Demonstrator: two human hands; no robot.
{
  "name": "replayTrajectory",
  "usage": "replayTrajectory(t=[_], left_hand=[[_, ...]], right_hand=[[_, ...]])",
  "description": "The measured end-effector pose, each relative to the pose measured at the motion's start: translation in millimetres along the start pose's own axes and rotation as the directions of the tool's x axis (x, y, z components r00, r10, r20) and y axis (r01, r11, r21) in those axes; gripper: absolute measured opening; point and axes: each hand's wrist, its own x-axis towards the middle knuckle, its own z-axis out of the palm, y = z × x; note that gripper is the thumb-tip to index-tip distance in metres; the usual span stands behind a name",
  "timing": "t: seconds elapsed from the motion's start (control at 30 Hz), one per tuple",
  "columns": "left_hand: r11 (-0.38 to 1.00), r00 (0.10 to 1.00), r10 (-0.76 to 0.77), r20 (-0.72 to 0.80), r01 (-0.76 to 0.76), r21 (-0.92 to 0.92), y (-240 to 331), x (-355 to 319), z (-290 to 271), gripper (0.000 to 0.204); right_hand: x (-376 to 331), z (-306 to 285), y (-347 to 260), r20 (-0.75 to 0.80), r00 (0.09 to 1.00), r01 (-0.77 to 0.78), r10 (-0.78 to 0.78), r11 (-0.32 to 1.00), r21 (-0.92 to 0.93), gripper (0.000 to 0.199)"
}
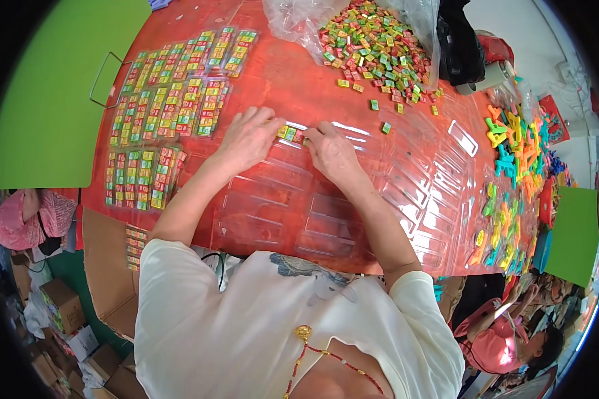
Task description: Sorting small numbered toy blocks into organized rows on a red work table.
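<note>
Right between the two hands, a short row of small coloured blocks is seated in a slot of a clear plastic blister tray lying on the red table. The left hand is laid palm-down with its fingers curled over the left end of the row, and the right hand is pressed in from the other end, fingertips pinched narrowly on the blocks; whether a piece is actually gripped cannot be told. Both forearms are angled inward from the lower edge.

As a judgement, the light tray could be shifted or flexed under uneven finger pressure, so that seated blocks would be tipped out of line. Loose blocks scattered near the tray could also be knocked by a wrist.

Farther out, filled trays are spread at the left, a heap of blocks is spilled from a clear bag, and bright plastic toys are piled at the right.
</note>
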Motion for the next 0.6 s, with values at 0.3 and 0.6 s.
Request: replayTrajectory(t=[0.3,0.6], left_hand=[[0.888,0.954,-0.212,-0.210,0.099,-0.449,-16.5,-5.9,-1.5,0.029],[0.991,0.987,0.033,-0.159,-0.054,-0.126,16.7,5.0,11.8,0.034]], right_hand=[[-5.8,-13.0,4.9,-0.123,0.992,-0.014,0.026,0.995,0.098,0.012],[-26.2,-9.6,25.1,-0.187,0.979,-0.073,0.079,0.996,0.042,0.020]])
